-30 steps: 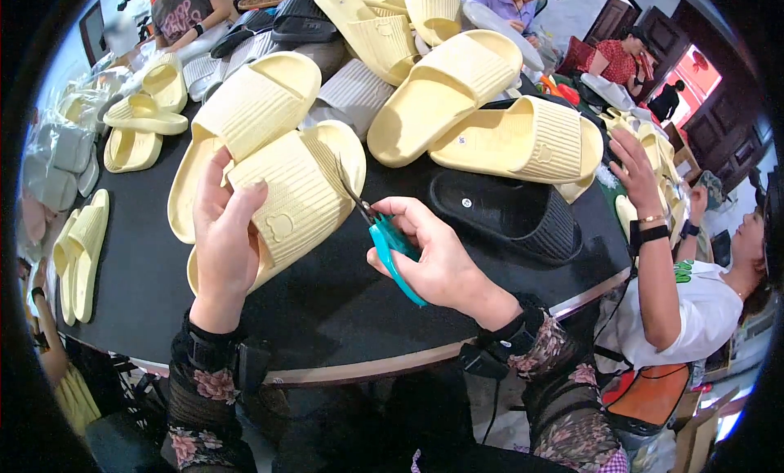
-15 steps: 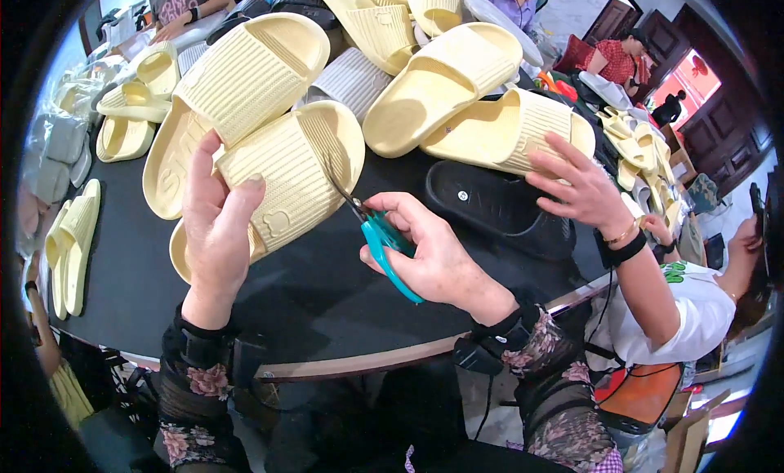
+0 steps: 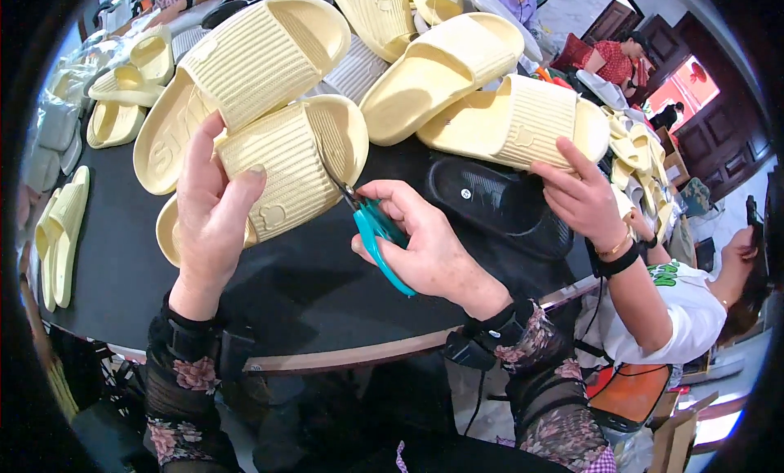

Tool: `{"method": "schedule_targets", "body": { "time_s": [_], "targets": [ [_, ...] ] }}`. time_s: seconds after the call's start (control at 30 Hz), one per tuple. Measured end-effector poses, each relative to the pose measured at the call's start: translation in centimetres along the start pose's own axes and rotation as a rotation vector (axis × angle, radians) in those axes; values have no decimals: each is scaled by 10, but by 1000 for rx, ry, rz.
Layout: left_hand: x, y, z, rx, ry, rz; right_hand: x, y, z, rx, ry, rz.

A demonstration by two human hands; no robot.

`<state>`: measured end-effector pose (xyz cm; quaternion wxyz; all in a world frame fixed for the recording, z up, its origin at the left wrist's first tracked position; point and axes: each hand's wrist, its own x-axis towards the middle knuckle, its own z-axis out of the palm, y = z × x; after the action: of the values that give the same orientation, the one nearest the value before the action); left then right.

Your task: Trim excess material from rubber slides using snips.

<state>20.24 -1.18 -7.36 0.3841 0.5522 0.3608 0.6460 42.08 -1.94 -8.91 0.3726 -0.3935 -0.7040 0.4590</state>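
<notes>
My left hand (image 3: 208, 216) is closed on a pale yellow slide slipper (image 3: 278, 159) with a ribbed strap, its thumb lying over the strap. A matching slipper (image 3: 253, 61) rests against it, farther away. My right hand (image 3: 437, 248) grips teal-handled scissors (image 3: 377, 240). Their narrow blades reach the strap's edge by the foot opening; whether they are parted there is too small to tell. My left fingertips are partly hidden between the two slippers.
A co-worker's hand (image 3: 584, 199) touches another yellow slipper (image 3: 543, 118) on the right. Below that lies a black slipper (image 3: 490, 191). A yellow pair (image 3: 64, 236) stands at the left of the black table (image 3: 327, 302). More slippers pile up at the back, with other people beyond.
The upper slipper has shifted slightly up. My right hand and scissors have moved slightly left and up along the strap's edge. The co-worker's hand has closed in on the right slipper.
</notes>
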Motion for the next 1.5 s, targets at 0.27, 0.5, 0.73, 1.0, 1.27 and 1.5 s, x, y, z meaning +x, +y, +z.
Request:
{"method": "schedule_targets", "body": {
  "time_s": [0.27, 0.5, 0.73, 1.0, 1.27, 1.5],
  "targets": [
    [1, 2, 2, 34, -69, 6, 1, -9, -1, -26, -18, 13],
    [0, 0, 3, 24, -47, 6, 0, -7, -1, -17, -16, 14],
    [1, 2, 3, -2, -25, -6, 1, -8, 0, -23, -10, 45],
    [-1, 1, 5, -2, -62, -12, 1, -5, -2, -105, -7, 2],
    [-2, 0, 5, 38, -67, -25, 0, -4, -3, -3, -10, -12],
    [-1, -3, 5, 34, -53, -26, 1, -4, -3, -4, 0, -17]
  ]
}}
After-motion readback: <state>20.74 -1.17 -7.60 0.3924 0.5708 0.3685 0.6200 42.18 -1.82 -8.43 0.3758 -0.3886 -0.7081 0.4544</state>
